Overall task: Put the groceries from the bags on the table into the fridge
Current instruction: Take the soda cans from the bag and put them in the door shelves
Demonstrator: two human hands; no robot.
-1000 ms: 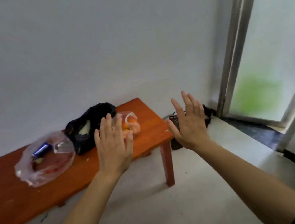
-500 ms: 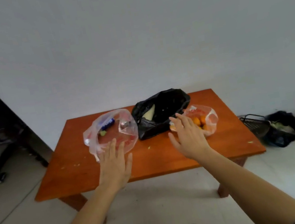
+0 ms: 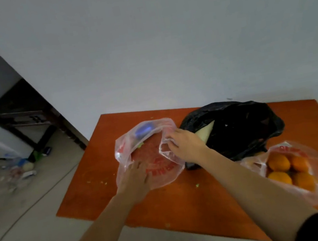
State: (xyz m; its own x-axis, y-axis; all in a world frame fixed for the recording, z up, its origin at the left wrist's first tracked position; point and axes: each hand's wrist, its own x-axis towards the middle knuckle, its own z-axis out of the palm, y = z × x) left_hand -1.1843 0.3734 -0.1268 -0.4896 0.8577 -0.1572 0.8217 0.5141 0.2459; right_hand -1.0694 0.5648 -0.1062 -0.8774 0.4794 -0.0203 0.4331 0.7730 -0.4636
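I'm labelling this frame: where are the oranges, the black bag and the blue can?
oranges (image 3: 279,163): head view, on the upper-left orange's skin.
black bag (image 3: 239,128): head view, on its dark middle.
blue can (image 3: 144,130): head view, on its side, seen through plastic.

Plain grey wall (image 3: 160,36), pale floor (image 3: 33,215), dark cabinet (image 3: 20,114), possibly wooden, dim light
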